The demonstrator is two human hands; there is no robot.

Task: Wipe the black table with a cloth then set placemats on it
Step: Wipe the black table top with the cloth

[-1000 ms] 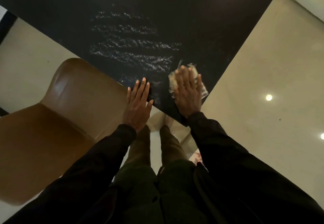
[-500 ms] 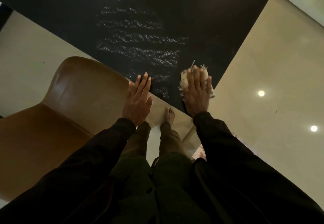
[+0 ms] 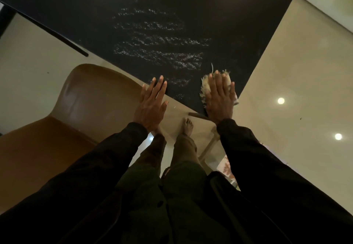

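Observation:
The black table (image 3: 172, 10) fills the upper part of the view, with pale wet streaks (image 3: 158, 47) across its near half. My right hand (image 3: 219, 96) lies flat on a frayed whitish cloth (image 3: 205, 87), pressing it onto the table's near corner. My left hand (image 3: 150, 104) is flat with spread fingers, its fingertips resting on the table's near edge and holding nothing. No placemats are in view.
A brown chair (image 3: 76, 110) stands at the left, tucked against the table's near edge. Glossy beige floor (image 3: 296, 71) with reflected ceiling lights lies to the right. My legs and a bare foot (image 3: 188, 126) show below the table's corner.
My right hand has slid the cloth toward the table's near corner. My left hand has drawn back so only its fingertips rest on the edge. The view has shifted slightly.

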